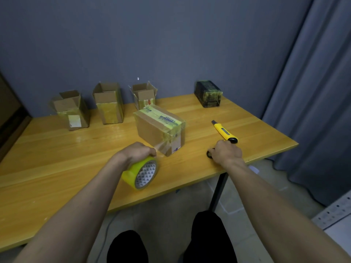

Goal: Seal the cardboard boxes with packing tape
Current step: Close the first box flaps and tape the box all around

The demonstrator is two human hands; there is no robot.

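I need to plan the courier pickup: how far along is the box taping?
Done: the dark box at the back looks fully wrapped. In hand: the closed box has tape across its top, a strip still joined to the tape roll the left hand grips; the right hand is beside the yellow utility knife, probably to cut. Left: three open boxes behind.

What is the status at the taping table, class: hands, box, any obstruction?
Left hand grips tape roll, strip stretched to closed box. Right hand near yellow knife, over small dark object. Nothing blocking.
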